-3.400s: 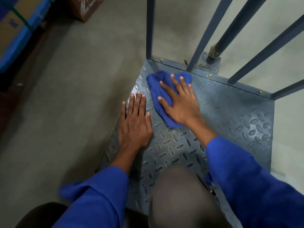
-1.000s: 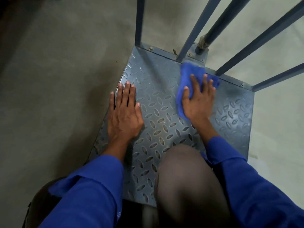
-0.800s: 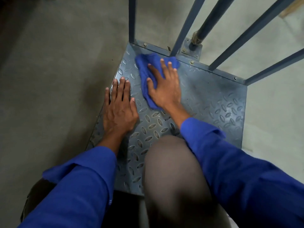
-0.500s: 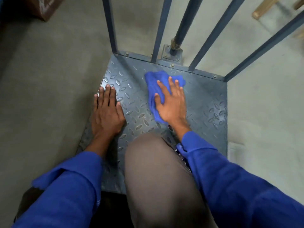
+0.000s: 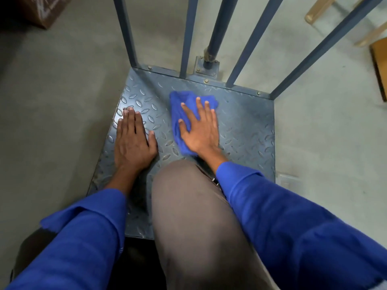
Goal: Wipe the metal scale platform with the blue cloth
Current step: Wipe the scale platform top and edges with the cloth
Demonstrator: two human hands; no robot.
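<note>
The metal scale platform is a grey-blue checker plate lying on the floor in front of me. A crumpled blue cloth lies on its middle, toward the far edge. My right hand presses flat on the cloth with straight, spread fingers. My left hand rests flat on the plate near its left edge, fingers straight and together, holding nothing. My knee in grey trousers covers the near part of the plate.
Blue metal rails and a round post rise from the platform's far edge. Grey concrete floor surrounds it. A brown box stands far left; wooden pieces lie far right.
My right hand has swept the cloth from the far right corner to the left, then back to the middle. The left hand has stayed flat. The camera has shifted.
</note>
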